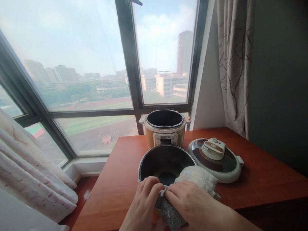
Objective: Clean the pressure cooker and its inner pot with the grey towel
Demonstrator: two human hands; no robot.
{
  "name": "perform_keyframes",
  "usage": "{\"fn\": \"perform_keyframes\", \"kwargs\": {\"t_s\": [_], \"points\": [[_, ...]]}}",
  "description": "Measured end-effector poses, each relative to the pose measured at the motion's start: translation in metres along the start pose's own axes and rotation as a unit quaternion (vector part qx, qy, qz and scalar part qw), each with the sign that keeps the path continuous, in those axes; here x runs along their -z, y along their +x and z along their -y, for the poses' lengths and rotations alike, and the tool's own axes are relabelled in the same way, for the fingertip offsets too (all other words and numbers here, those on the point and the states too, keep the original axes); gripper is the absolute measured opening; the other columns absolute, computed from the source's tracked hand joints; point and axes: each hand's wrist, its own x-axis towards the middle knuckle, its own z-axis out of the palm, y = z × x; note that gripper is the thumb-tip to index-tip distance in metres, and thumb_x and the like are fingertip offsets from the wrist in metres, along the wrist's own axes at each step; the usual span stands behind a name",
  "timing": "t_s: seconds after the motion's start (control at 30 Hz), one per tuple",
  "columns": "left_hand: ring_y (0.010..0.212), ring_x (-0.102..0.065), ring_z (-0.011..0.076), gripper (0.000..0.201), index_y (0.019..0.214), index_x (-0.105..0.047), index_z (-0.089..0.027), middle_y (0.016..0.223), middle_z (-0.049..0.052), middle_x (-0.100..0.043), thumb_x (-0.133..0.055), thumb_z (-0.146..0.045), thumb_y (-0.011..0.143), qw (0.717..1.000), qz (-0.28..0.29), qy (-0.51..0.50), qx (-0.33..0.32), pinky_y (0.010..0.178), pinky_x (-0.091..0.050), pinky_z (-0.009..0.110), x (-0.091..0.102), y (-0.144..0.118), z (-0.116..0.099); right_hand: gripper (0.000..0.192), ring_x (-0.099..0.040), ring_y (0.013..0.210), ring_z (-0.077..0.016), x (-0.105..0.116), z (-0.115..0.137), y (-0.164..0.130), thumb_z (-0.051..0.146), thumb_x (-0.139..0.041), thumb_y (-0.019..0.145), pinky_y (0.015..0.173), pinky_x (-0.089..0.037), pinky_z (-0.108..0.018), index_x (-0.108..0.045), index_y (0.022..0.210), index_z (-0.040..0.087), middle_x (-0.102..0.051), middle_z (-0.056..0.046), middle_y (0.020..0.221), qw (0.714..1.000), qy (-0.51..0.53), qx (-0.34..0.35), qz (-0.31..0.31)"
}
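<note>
My left hand (144, 206) and my right hand (191, 203) both pinch the top of a small clear bag of dark grains (170, 214), held at the near rim of a dark inner pot (165, 164) on the wooden table (116, 187). A bag of white rice (198, 176) lies against the pot's right side, just beyond my right hand. Behind the pot stands an electric pressure cooker (165, 130) with no lid and an empty dark cavity.
The cooker's lid (216, 158) lies flat on the table to the right of the pot. A large window (91, 63) fills the wall behind. Curtains (234, 58) hang at the right, and more curtain fabric is bunched at the left (26, 167).
</note>
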Motion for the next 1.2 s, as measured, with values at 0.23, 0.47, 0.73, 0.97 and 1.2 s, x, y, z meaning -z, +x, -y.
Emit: {"fn": "perform_keyframes", "kwargs": {"t_s": [0.23,0.47,0.73,0.97,1.2], "points": [[0.083,-0.053,0.0253,0.034,0.101,-0.053,-0.019,0.089,0.006,-0.06,-0.062,-0.014,0.069,0.997,0.058,0.049,-0.018,0.08,-0.042,0.041,-0.006,0.001,0.005,0.052,-0.062,0.075,-0.0228,-0.004,-0.004,-0.009,0.061,-0.079,0.069,0.068,-0.039,-0.035,-0.058,0.091,0.019,-0.069,-0.003,0.087,0.999,-0.029,-0.018,0.011],[0.076,-0.051,0.0214,0.026,0.08,-0.048,-0.02,0.079,0.003,-0.058,-0.06,-0.041,0.09,0.993,0.054,0.088,-0.062,0.073,-0.036,0.037,-0.008,0.002,0.01,0.039,-0.06,0.082,-0.0212,0.011,-0.058,-0.03,0.053,-0.077,0.072,0.082,-0.04,-0.035,-0.062,0.085,0.02,-0.069,-0.002,0.086,0.999,-0.004,0.041,0.002],[0.074,-0.049,0.0209,0.026,0.075,-0.044,-0.021,0.076,0.003,-0.054,-0.056,-0.036,0.091,0.986,0.018,0.111,-0.123,0.073,-0.038,0.038,-0.007,0.003,0.015,0.028,-0.059,0.088,-0.0203,0.015,-0.081,-0.036,0.047,-0.072,0.078,0.096,-0.034,-0.037,-0.065,0.086,0.021,-0.069,-0.001,0.086,0.998,0.016,0.061,-0.003],[0.071,-0.052,0.0201,0.011,0.083,-0.051,-0.021,0.074,0.002,-0.058,-0.045,-0.013,0.079,0.968,-0.098,0.151,-0.172,0.085,-0.043,0.04,-0.035,-0.003,0.002,0.035,-0.057,0.08,-0.0224,0.005,-0.036,-0.028,0.049,-0.075,0.073,0.076,-0.036,-0.037,-0.059,0.084,0.02,-0.068,-0.003,0.085,0.998,-0.064,0.011,-0.009],[0.069,-0.052,0.0209,0.01,0.085,-0.044,-0.022,0.071,0.002,-0.05,-0.042,-0.018,0.076,0.978,-0.103,0.108,-0.145,0.085,-0.045,0.044,-0.03,-0.016,0.018,0.035,-0.058,0.079,-0.0213,-0.018,-0.004,-0.013,0.05,-0.073,0.078,0.071,-0.034,-0.036,-0.057,0.087,0.02,-0.067,-0.002,0.085,0.996,-0.028,-0.003,-0.082]]}}
